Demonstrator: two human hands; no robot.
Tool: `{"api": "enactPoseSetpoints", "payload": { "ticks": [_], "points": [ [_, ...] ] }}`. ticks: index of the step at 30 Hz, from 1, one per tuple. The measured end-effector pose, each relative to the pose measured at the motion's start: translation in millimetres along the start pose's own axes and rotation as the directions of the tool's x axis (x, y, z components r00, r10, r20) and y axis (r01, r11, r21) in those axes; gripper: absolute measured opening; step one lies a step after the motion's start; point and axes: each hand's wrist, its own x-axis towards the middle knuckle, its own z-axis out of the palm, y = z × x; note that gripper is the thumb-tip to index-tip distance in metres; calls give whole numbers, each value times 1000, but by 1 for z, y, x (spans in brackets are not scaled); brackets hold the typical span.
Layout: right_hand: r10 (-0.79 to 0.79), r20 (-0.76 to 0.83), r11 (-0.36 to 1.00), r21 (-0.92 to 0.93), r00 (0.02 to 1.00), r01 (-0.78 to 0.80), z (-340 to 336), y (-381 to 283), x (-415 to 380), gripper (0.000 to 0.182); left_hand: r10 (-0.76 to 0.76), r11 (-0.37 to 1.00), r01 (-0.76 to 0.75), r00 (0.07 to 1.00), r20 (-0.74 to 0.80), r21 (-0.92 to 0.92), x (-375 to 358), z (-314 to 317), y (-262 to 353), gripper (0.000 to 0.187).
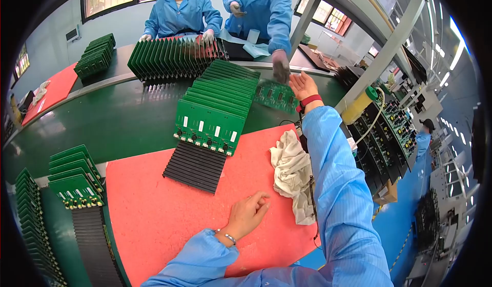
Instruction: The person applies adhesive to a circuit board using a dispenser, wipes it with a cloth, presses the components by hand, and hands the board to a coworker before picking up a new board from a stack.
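Note:
My left hand (247,216) is over the red mat (148,205), its fingers loosely curled and apart, holding nothing. My right hand (303,86) reaches out with the palm up and fingers spread, beside a flat green circuit board (277,96) on the green bench. Close to its fingertips is a co-worker's gloved hand (280,66). In front of me a stack of green circuit boards (210,125) stands in a black slotted rack (197,166), which rests on the mat. A crumpled white cloth (289,169) lies at the mat's right side.
Across the bench (102,113) are two co-workers in blue coats, behind another row of boards (164,59). More racked boards stand at the left (77,184) and far left (33,220). A metal post (382,51), a yellow container (359,105) and boards with components (394,128) are at the right.

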Motion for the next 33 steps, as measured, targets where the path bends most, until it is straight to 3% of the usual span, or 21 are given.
{"api": "enactPoseSetpoints", "payload": {
  "ticks": [5,11,18,22,30,33],
  "points": [
    [104,23,994,-32,994,-103,-18,3,14,33,-18,999,17,1000,23,35,3,-5,4,21],
    [60,78,996,-72,995,-54,-27,-9,-2,26,-24,1000,23,1000,21,9,3,-2,-1,20],
    [117,250,991,-99,961,-94,-17,-29,-90,18,-32,999,32,999,21,4,2,-1,0,20],
    [118,268,985,-151,956,-79,-18,-34,-138,18,-29,999,29,999,19,17,1,-1,1,19],
    [203,481,973,-195,853,-121,-10,-12,-271,21,-11,1000,11,1000,9,-10,0,0,-5,18],
    [252,577,961,-247,777,-127,-7,10,-314,21,-119,966,128,991,56,-222,0,1,-5,18]
  ]
}}
